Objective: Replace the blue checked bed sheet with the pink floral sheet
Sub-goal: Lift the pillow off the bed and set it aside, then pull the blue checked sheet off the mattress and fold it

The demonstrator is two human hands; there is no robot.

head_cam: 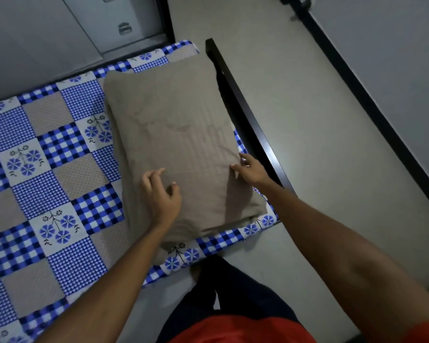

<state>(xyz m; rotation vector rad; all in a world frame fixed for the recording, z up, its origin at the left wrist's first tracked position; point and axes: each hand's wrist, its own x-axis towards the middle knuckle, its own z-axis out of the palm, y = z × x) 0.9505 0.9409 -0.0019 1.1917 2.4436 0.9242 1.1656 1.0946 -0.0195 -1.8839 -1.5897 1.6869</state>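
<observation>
The blue checked bed sheet [47, 169], patterned with blue flowers and beige squares, covers the mattress on the left. A beige pillow [174, 134] lies on it along the bed's right end. My left hand [162, 194] hovers over the pillow's near part with fingers spread and loosely curled, holding nothing. My right hand [252, 169] touches the pillow's right edge with its fingers. No pink floral sheet is in view.
A dark wooden headboard rail [245, 115] runs along the bed's right end, beside the pillow. Pale floor [320, 144] lies to the right of it, bounded by a wall with a dark skirting. A grey wardrobe [97, 23] stands behind the bed.
</observation>
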